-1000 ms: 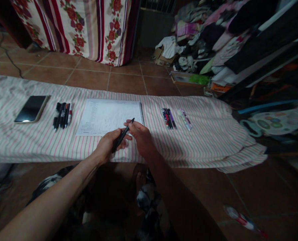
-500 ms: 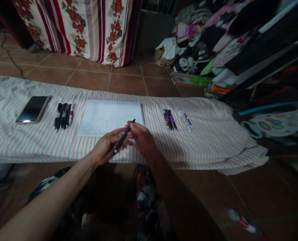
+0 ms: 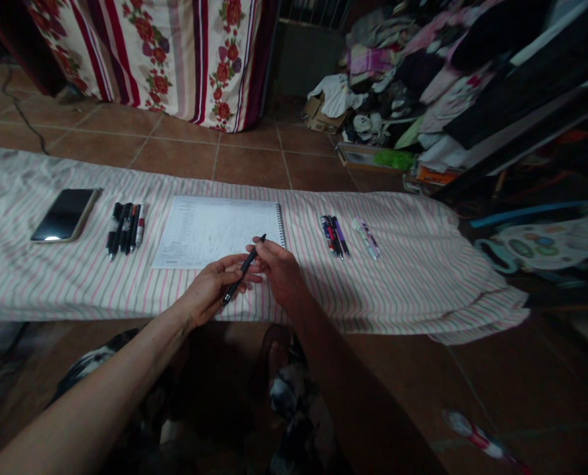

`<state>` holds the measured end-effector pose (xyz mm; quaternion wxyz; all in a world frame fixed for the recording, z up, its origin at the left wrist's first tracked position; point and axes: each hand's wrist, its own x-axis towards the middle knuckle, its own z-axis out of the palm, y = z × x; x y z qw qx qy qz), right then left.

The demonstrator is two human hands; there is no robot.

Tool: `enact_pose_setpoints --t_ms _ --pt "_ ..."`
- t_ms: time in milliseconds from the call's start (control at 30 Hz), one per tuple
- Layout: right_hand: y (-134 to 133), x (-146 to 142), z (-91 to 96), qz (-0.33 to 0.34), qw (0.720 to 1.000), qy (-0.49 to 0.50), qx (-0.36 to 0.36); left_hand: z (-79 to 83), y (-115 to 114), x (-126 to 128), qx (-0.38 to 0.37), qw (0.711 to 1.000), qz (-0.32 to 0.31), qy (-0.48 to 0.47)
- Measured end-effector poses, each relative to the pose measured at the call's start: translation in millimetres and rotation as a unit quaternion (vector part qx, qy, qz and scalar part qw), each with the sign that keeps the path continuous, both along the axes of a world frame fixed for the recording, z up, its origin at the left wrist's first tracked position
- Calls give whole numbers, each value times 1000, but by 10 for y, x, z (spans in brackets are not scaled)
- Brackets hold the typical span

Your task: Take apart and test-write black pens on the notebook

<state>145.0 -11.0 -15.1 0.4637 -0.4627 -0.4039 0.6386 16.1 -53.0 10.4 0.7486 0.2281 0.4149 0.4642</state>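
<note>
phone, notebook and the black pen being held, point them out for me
Phone (image 3: 65,215), head view, on its dark screen.
Notebook (image 3: 219,229), head view, on its white page.
Black pen (image 3: 247,265), head view, on its barrel.

Black pen, slanting toward one o'clock; held by left hand and right hand. Spiral notebook, pen's eleven o'clock. Phone, notebook's nine o'clock. Striped cloth beneath.
</note>
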Motion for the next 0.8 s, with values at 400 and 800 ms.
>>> enact_pose_setpoints --t_ms 400,800 --pt "-11 -87 22 -55 997 -17 41 -73 63 35 -38 996 20 -78" --pt "21 -122 69 9 992 -98 79 -70 120 62 -60 991 57 -103"
